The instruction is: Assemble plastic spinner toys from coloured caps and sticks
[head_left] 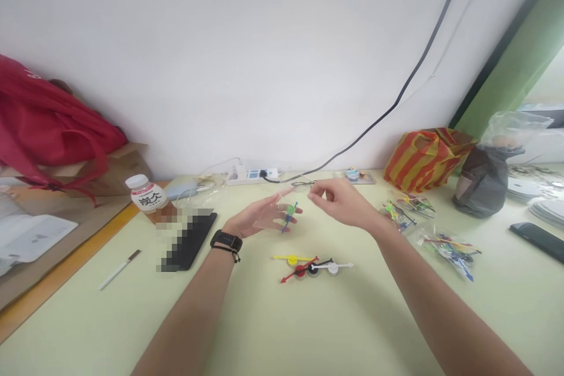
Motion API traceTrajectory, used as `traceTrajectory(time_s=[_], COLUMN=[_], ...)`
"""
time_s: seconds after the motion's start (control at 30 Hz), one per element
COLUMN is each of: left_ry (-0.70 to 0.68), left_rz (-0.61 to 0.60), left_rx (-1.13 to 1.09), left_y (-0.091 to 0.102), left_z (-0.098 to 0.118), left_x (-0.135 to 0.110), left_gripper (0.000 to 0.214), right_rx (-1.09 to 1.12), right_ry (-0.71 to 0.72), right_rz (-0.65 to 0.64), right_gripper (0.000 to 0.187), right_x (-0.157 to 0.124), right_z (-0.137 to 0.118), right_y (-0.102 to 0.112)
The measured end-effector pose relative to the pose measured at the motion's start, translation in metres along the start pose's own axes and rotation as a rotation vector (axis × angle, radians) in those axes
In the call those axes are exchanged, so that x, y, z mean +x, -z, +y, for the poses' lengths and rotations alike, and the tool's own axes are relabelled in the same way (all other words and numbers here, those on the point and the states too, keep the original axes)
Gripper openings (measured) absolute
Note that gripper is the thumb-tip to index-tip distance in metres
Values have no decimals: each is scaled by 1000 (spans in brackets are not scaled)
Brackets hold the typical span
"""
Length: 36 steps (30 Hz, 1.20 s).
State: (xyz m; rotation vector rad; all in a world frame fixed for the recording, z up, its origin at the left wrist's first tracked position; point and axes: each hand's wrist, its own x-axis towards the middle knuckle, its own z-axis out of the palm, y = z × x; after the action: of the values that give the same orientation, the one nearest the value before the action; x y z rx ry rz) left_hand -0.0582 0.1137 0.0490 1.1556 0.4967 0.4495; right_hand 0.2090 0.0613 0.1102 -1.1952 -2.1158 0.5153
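My left hand, with a black watch on its wrist, holds what looks like a small clear plastic bag. Green and blue spinner arrows show at its fingers. Just right of it, my right hand is closed in a pinch; whatever lies between its fingertips is too small to make out. On the table below both hands lie a yellow spinner arrow, a red spinner arrow, a black spinner arrow and a white spinner arrow, partly overlapping in a row.
Bagged spinner arrows lie at right, near a striped bag, a grey bag and a phone. At left are a bottle, a black flat object and a pen. A power strip sits against the wall.
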Motion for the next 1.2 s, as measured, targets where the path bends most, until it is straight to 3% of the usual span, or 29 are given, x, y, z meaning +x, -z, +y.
traceTrajectory(time_s=[0.13,0.27,0.37,0.53,0.7,0.93,1.03,1.2], left_ry=[-8,-9,-12,-8,8,43,53,58], left_rz=[46,49,37,18,13,-14,-23,-75], left_rx=[-28,-20,-12,28,45,89,110,145], left_y=[2,4,5,5,7,3,-1,-8], left_z=[-2,-1,0,1,3,5,7,11], left_x=[-1,-2,-2,-4,-5,-4,-4,-4], left_gripper=[66,66,69,68,65,69,67,65], right_rx=[41,5,-27,-34,63,194,207,186], right_ry=[82,-17,-54,31,108,-67,-133,-133], right_rz=[-374,-707,-802,-686,-527,61,160,234], right_gripper=[10,7,13,7,12,30,30,27], right_x=[-3,-7,-8,-6,-3,-7,-8,-4], right_z=[1,3,6,12,12,8,7,14], right_y=[-25,-52,-63,-55,-18,37,43,32])
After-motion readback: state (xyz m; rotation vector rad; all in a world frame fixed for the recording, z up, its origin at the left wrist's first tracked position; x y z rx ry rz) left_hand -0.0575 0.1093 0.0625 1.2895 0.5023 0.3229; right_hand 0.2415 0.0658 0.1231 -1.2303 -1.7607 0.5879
